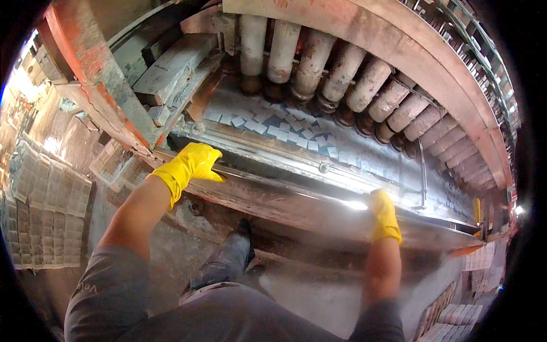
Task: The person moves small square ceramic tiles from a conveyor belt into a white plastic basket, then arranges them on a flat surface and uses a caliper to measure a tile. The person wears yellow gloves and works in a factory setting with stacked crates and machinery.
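Note:
A long shiny metal edge (285,189) runs across the front of a machine, in front of me. My left hand (196,164), in a yellow rubber glove, grips it at its left part, with the thumb on the near side and the fingers over the top. Further right, my right hand (385,215), gloved the same way, is closed over the same edge beside a bright glare. Its fingertips are hidden behind the edge. Beyond the hands, many small pale square tiles (279,131) lie scattered over the machine's wet bed.
A row of thick upright cylinders (342,74) stands under a curved beam (364,23) at the back. Stone blocks (176,68) rest at upper left. Stacked pale tile bundles (48,205) and a plastic crate (117,165) stand at left. More stacks (453,319) sit at lower right.

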{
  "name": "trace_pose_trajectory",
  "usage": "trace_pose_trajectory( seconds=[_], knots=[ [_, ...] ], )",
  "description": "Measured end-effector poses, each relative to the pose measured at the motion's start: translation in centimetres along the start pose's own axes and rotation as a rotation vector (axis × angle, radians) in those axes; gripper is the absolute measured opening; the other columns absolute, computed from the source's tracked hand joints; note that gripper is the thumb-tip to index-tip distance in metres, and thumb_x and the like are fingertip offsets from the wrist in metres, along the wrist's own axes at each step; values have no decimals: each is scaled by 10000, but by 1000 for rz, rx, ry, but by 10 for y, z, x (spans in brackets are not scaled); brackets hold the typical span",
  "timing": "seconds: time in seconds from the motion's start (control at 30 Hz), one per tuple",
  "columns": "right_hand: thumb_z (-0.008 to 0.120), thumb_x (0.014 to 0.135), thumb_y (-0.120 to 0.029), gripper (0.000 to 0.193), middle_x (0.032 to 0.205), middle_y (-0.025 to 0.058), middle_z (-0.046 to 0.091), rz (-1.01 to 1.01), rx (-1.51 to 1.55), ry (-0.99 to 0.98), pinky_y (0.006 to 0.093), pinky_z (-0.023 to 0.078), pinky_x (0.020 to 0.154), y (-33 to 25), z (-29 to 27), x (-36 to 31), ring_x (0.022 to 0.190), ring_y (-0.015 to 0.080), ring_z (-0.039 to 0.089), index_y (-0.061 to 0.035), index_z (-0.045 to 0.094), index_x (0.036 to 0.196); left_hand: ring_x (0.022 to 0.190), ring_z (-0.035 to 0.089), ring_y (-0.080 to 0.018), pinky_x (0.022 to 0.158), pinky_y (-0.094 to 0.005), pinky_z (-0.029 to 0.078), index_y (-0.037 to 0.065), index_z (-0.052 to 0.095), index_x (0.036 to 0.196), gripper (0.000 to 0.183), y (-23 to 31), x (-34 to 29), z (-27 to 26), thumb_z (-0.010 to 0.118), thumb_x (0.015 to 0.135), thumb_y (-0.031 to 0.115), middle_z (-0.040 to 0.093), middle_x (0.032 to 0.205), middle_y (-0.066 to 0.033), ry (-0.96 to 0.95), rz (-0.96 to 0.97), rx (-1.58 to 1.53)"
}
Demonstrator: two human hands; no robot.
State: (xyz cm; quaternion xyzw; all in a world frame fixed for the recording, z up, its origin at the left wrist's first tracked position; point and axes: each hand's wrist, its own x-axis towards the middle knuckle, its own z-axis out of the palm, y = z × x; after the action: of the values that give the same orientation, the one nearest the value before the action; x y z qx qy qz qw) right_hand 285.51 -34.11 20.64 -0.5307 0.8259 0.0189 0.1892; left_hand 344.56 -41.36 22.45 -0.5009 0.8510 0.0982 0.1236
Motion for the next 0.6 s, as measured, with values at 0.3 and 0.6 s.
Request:
trace_pose_trajectory(
  seconds=[0.3, 0.6],
  knots=[
    [669, 925, -425, 405, 791, 155, 771, 86, 229, -24, 424, 558, 760, -2, -1, 26, 755, 310, 756, -38, 770, 860, 1166, 674, -382, 976, -506, 540, 80, 651, 1356, 874, -7, 7, -3, 769, 763, 711, 719, 1268, -169, -25, -1, 66],
    [711, 910, -282, 325, 745, 140, 735, 125, 347, -23, 366, 572, 576, 6, 4, 27, 614, 250, 707, 29, 719, 817, 1175, 665, -395, 983, -523, 533, 38, 632, 1328, 900, -18, 16, 10, 773, 744, 708, 701, 1283, -184, 54, 76, 41]
  ],
)
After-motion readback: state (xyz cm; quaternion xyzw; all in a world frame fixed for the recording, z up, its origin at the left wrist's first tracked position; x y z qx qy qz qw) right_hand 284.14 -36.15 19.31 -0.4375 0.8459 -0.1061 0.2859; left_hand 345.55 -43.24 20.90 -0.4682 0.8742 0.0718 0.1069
